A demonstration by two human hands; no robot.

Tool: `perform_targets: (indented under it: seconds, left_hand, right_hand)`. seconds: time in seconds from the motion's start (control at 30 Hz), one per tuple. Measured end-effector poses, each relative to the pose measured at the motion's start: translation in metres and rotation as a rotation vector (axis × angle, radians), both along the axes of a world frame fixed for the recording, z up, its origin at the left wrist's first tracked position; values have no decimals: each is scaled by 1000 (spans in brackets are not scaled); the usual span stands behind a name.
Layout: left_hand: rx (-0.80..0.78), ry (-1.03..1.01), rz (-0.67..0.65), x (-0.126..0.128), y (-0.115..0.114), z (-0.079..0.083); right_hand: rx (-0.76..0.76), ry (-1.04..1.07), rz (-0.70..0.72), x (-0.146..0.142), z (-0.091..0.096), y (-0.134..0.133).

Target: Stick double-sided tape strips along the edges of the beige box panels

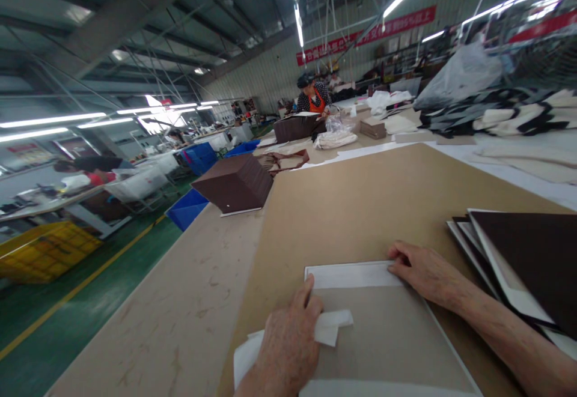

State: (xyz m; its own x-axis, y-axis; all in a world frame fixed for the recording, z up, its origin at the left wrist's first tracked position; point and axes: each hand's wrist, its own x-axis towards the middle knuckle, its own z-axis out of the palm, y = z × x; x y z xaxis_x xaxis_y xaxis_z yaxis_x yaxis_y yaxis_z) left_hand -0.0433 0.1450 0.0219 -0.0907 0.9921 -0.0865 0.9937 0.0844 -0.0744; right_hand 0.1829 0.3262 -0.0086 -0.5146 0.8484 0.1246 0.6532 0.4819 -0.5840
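A flat grey panel (374, 337) with a white strip (347, 275) along its far edge lies before me on brown board. My left hand (288, 337) rests over the panel's left side, its index finger stretched to the far left corner. White paper strips (333, 325) stick out on both sides of that hand, held under its curled fingers. At the far right corner, my right hand (417, 268) pinches the end of the white strip, with thumb and fingertips on the panel's edge.
Dark brown panels (532, 259) with white undersides lie stacked at the right. A tall brown stack (237, 184) stands at the table's left edge. Beyond are a co-worker (313, 96), cloth pieces (505, 115) and a plastic bag (464, 72). A blue bin (186, 208) stands beside the table.
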Motion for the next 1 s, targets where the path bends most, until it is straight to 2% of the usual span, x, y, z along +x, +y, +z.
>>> perform_targets:
  seconds: [0.17, 0.4, 0.63, 0.77, 0.87, 0.93, 1.0]
  left_hand:
    - [27, 2, -12, -1, -1, -1]
    - [-24, 3, -4, 0, -1, 3]
    - [-14, -15, 7, -1, -1, 0]
    - [28, -31, -3, -1, -2, 0]
    - [40, -46, -4, -1, -4, 0]
    - [33, -43, -3, 0, -4, 0]
    - [38, -33, -5, 0, -3, 0]
  right_hand:
    - [2, -5, -3, 0, 1, 0]
    - [-3, -15, -17, -2, -2, 3]
    - [46, -60, -39, -7, 0, -1]
    - [173, -108, -120, -6, 6, -9]
    - [323, -124, -159, -12, 10, -29]
    - [387, -135, -32, -23, 10, -48]
    - [391, -176, 209, -36, 7, -66]
